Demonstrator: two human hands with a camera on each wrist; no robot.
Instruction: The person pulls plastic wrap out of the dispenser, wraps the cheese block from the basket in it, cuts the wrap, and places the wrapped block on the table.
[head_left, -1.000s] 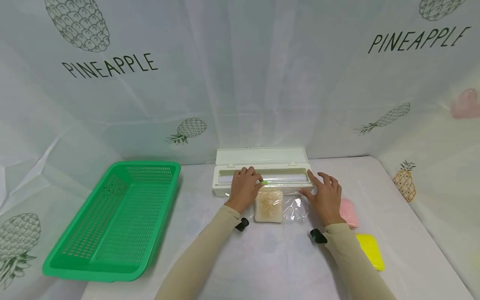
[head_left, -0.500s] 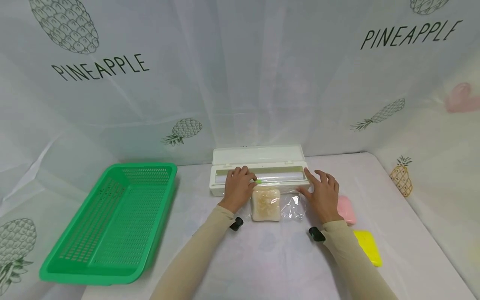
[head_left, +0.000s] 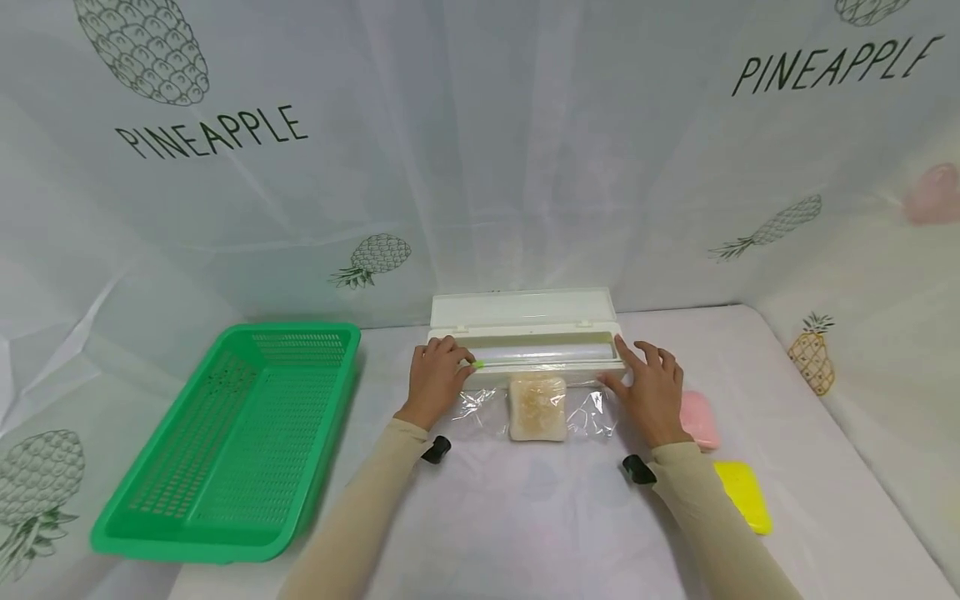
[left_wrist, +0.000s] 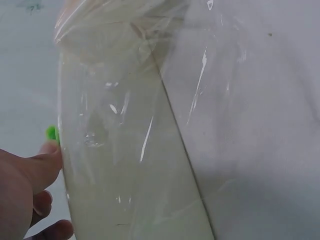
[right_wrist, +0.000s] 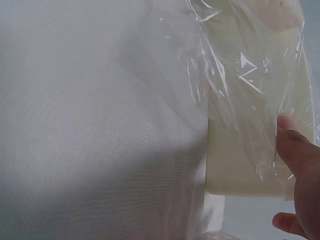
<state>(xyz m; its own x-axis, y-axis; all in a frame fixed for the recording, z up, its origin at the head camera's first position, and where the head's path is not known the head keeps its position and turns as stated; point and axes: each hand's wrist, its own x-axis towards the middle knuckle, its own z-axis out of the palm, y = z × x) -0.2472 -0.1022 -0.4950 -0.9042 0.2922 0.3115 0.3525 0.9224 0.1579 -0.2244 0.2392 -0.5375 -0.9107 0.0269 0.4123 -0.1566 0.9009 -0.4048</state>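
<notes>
A white cling film dispenser point(head_left: 577, 365) lies with its lid point(head_left: 523, 310) raised, a roll point(head_left: 540, 352) visible inside. At its left end my left hand point(head_left: 435, 382) pinches a small green slide cutter point(left_wrist: 51, 133) on the front edge. My right hand point(head_left: 652, 398) grips the right end, index finger on top and thumb point(right_wrist: 287, 131) pressing the clear film point(right_wrist: 235, 80) to the front face. Film point(head_left: 592, 411) hangs from the front edge over a slice of bread point(head_left: 537, 408), or something that looks like one, and spreads onto the table on both sides.
A green plastic basket point(head_left: 247, 433) stands at the left. Right of my right hand lie a pink item point(head_left: 699, 421) and a yellow item point(head_left: 742, 497), partly hidden by the hand and sleeve. A pineapple-printed white curtain point(head_left: 525, 167) hangs behind the dispenser.
My left hand has slid leftward along the dispenser's front edge with the green cutter, from near the middle to the left end. My right hand has stayed at the right end.
</notes>
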